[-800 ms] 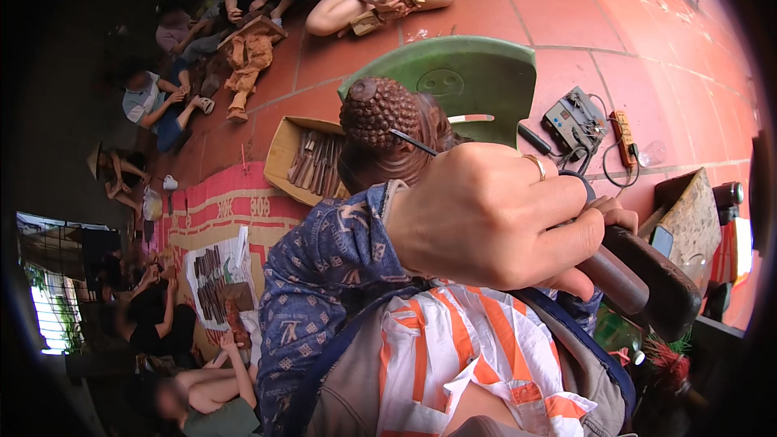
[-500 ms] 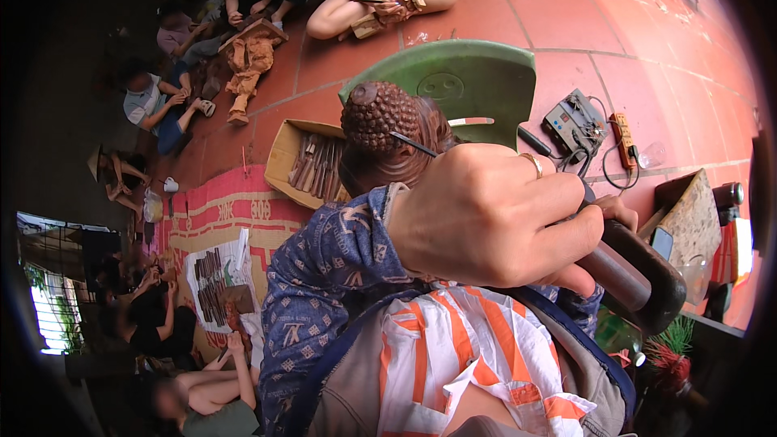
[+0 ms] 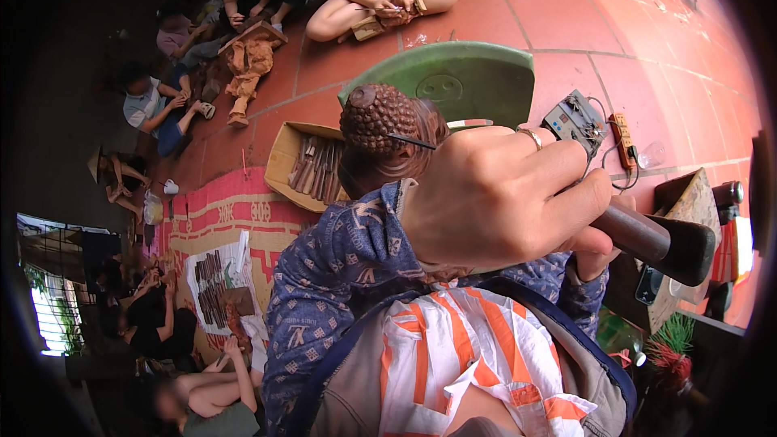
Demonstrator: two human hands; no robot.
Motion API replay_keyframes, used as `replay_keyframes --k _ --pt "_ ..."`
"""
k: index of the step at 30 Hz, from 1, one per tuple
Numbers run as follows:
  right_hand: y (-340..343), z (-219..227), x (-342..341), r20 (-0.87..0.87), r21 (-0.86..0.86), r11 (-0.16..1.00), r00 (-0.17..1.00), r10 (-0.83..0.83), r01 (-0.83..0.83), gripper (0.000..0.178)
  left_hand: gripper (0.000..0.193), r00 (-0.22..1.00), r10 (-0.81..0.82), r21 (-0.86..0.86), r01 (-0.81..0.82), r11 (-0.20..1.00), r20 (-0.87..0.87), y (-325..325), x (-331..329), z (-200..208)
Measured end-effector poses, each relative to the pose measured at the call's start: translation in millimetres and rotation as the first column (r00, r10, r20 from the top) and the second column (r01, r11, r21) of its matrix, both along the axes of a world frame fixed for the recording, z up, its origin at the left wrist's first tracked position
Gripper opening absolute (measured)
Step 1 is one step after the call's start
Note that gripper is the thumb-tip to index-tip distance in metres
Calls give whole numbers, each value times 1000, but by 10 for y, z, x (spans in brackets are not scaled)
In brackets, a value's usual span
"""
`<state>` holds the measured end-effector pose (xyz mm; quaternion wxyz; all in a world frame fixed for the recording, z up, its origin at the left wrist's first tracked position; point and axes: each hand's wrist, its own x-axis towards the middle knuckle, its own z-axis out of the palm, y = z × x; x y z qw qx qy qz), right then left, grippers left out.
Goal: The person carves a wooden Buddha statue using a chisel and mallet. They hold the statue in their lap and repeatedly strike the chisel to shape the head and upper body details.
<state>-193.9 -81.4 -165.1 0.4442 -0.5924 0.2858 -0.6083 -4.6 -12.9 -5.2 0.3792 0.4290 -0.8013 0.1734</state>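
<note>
A dark brown carved wooden head (image 3: 379, 120), its crown covered in small round knobs, stands in front of me. My left hand (image 3: 502, 194), with a ring on one finger, is closed round a carving chisel (image 3: 635, 231). Its thin metal blade reaches the side of the carved head; the dark round handle sticks out to the right. Mostly hidden behind it, my right hand (image 3: 597, 265) shows only a few bent fingers. A black mallet (image 3: 692, 255) is at the handle's butt end; its grip is hidden, seemingly in my right hand.
Behind the carving is a green plastic chair (image 3: 486, 73). A cardboard box (image 3: 279, 166) of chisels lies left, with more tools on newspaper (image 3: 243, 255). To the right are a grey electric device (image 3: 575, 123), a power strip (image 3: 623, 137) and a phone (image 3: 648, 285). Several people sit around.
The mallet has swung out to the right, to the handle's end, and my right hand has come lower. My left hand and the chisel have shifted slightly right and up.
</note>
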Motion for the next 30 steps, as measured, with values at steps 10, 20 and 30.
replay_keyframes --k 10,20,30 --pt "-132 -89 -89 -80 33 999 997 20 -17 20 35 985 168 -67 -165 984 43 -125 -24 -22" --pt "-176 -174 -104 -118 100 993 992 -50 62 16 24 999 12 -200 -2 980 48 -110 -47 -33" --pt "46 47 -142 -21 -61 992 994 105 -106 18 26 958 -282 -63 285 956 58 236 -48 -159"
